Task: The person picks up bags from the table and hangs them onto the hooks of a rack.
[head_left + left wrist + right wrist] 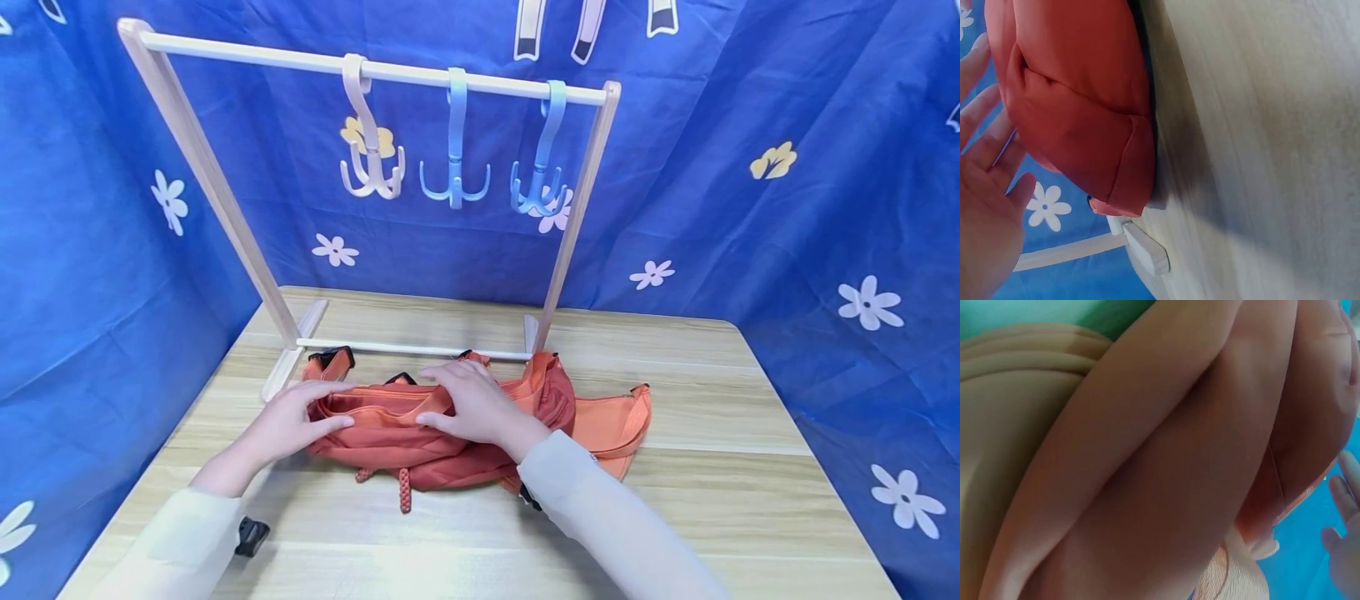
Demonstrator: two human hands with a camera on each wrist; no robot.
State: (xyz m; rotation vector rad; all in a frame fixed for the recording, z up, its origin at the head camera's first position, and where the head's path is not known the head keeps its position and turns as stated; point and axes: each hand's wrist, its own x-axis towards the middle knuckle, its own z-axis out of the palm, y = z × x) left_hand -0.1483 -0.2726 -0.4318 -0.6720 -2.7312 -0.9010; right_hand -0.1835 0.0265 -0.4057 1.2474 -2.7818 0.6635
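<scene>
A red-orange fabric waist bag [420, 446] lies on the table with its long zipped mouth facing up. My left hand [300, 421] is at the left end of the mouth, thumb and fingers apart. In the left wrist view the fingers of my left hand [988, 150] stretch along the bag's side [1079, 69]. My right hand [480, 404] reaches over the mouth, with thumb and fingers spread near an orange band [437, 406]. The right wrist view is mostly bag fabric [1147, 456], with straight fingers at the right edge. Braided zipper pulls [405, 490] hang at the front.
Behind the bag stands a wooden rack [213, 179]. A white hook [372, 162] and two blue hooks [455, 158] hang from its bar. A lighter orange panel [600, 421] spreads to the bag's right. One black buckle [252, 536] lies by my left sleeve.
</scene>
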